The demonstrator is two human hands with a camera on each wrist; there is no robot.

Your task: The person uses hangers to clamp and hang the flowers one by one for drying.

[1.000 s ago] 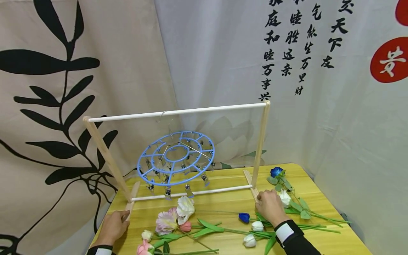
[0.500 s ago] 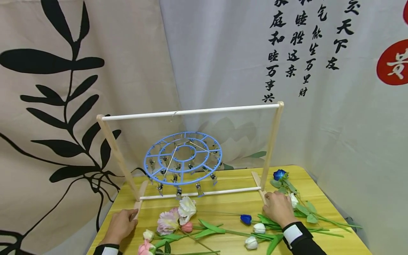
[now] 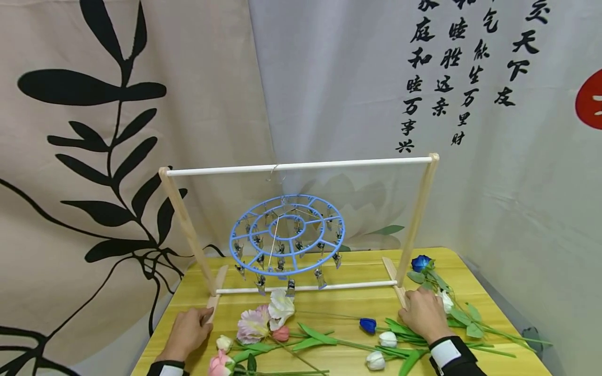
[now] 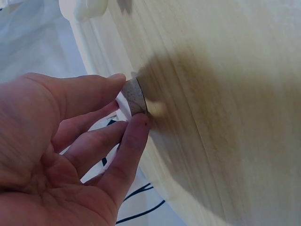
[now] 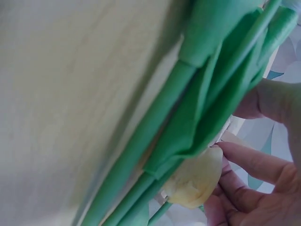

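A small wooden drying rack (image 3: pixel 419 219) with white crossbars stands on the table, tilted in my view. My left hand (image 3: pixel 188 331) pinches the front end of its left foot (image 4: pixel 134 96) between thumb and fingers. At the end of the right foot (image 3: pixel 401 296) is my right hand (image 3: pixel 425 313), gripping it; green leaves (image 5: pixel 211 99) partly hide this hold in the right wrist view. From the top bar (image 3: pixel 301 166) hangs a round blue clip hanger (image 3: pixel 287 271) with several metal clips. A white rose (image 3: pixel 444 301) lies against the right hand.
Artificial flowers lie along the front of the yellow wood-grain table (image 3: pixel 329 263): a pink-white bloom (image 3: pixel 253 326), a blue tulip (image 3: pixel 368 326), white tulips (image 3: pixel 375 360) and a pink rose (image 3: pixel 220 363). A blue rose (image 3: pixel 421 262) lies behind the right hand. A printed curtain (image 3: pixel 329 78) hangs behind.
The view has shifted. Both hands and the rack have slid right relative to the front flowers. The blue clip hanger has turned a little, and the white rose has shifted right.
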